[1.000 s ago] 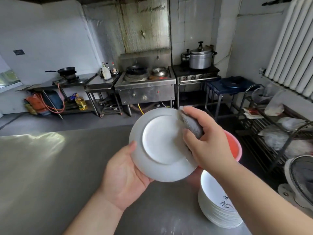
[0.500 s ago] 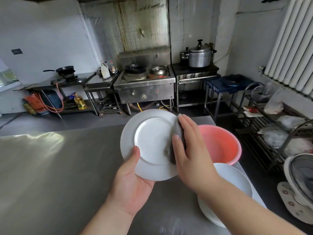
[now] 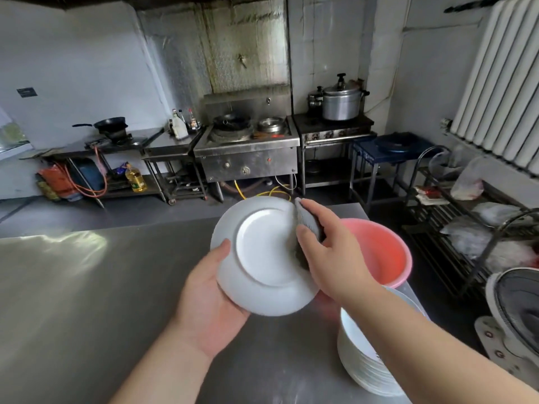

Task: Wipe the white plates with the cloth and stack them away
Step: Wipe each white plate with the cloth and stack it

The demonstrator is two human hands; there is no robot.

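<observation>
Left hand [image 3: 210, 298] grips the white plate [image 3: 262, 258] at its lower-left rim, thumb over the edge, palm behind; plate is tilted up in the air between both hands, showing what looks like its underside. Right hand [image 3: 329, 252] pinches the grey cloth [image 3: 307, 228] around the plate's right rim, thumb on the near side, fingers on top. Step looks like rim wiping. To do it well: hold the cloth fixed, rotate the plate through it with the left hand, cover the full rim, then sweep the centre, keep the left thumb clear of wiped areas. Pink basin [image 3: 385, 252] sits just beyond the right hand; plate stack [image 3: 364, 365] sits under the right forearm, near the table edge, so set down gently there. Steel table [image 3: 87, 287] spreads below and left of the left hand, glare on it. Room beyond the hands: wok [image 3: 112, 123] on the far left bench, stove [image 3: 248, 153] centre, pressure cooker [image 3: 341, 103], wire rack [image 3: 455, 228], radiator [image 3: 501, 83], fan [image 3: 519, 316] far right.
</observation>
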